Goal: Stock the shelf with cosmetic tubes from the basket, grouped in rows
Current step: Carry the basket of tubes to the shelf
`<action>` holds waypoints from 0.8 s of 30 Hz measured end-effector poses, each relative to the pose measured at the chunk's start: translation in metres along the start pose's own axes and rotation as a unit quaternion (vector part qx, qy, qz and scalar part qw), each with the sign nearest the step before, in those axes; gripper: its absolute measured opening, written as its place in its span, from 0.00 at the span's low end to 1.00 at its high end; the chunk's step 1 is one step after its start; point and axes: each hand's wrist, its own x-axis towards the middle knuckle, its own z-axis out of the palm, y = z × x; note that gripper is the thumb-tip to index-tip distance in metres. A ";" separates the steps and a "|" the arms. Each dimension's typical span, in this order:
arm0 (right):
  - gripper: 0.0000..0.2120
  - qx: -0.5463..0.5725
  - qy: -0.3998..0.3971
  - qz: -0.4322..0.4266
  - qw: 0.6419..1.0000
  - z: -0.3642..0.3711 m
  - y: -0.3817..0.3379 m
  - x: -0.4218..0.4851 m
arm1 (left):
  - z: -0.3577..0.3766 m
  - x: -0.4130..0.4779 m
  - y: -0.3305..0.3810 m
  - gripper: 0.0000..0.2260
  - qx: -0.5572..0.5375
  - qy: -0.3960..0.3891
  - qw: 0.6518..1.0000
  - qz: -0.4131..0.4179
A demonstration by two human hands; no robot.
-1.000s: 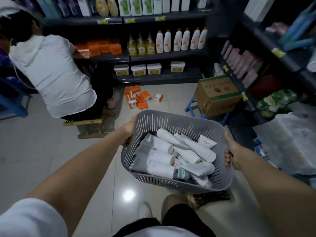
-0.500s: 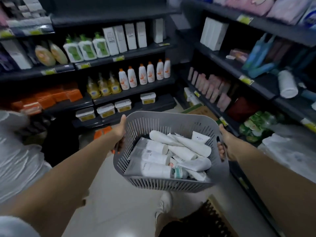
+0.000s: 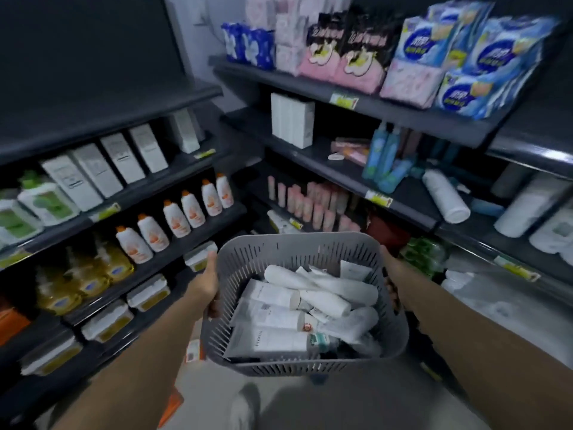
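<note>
I carry a grey slotted basket [image 3: 297, 248] in front of me at waist height. My left hand [image 3: 208, 283] grips its left rim and my right hand [image 3: 391, 279] grips its right rim. Inside lie several white cosmetic tubes [image 3: 310, 302] piled loosely, one with a green cap near the front. Ahead to the right, a dark shelf [image 3: 335, 169] holds white boxes, blue bottles and a fallen white tube [image 3: 446, 195]. Below it stands a row of pink tubes [image 3: 310, 203].
The left shelving [image 3: 173, 225] carries white boxes, white bottles with orange caps, yellow bottles and flat tubs. The top right shelf [image 3: 387, 110] bears pink and blue packs. Paper rolls [image 3: 533, 209] and plastic-wrapped goods fill the far right. My shoe shows on the pale floor below.
My view has swung up and to the right, from the floor and a seated person to the corner shelves. The basket stays held in both hands and has come closer to the shelves.
</note>
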 end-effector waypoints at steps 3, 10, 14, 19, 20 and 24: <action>0.28 0.069 0.004 0.013 0.998 0.010 -0.021 0.013 | 0.013 0.053 0.030 0.37 0.022 -0.023 0.999 -0.008; 0.30 0.200 0.049 0.055 0.977 0.045 -0.020 0.115 | 0.056 0.162 0.098 0.45 0.037 -0.151 0.987 -0.046; 0.40 0.239 0.094 0.085 0.963 0.048 -0.018 0.160 | 0.081 0.222 0.127 0.58 0.060 -0.144 0.987 -0.048; 0.43 0.257 0.131 0.123 0.950 0.049 -0.016 0.205 | 0.118 0.313 0.133 0.53 0.163 -0.151 0.975 -0.009; 0.47 0.251 0.148 0.126 0.948 0.044 -0.004 0.222 | 0.124 0.322 0.137 0.52 0.172 -0.148 0.974 -0.006; 0.52 0.193 0.180 0.186 0.946 0.034 0.015 0.279 | 0.159 0.358 0.128 0.66 0.148 -0.159 0.974 -0.063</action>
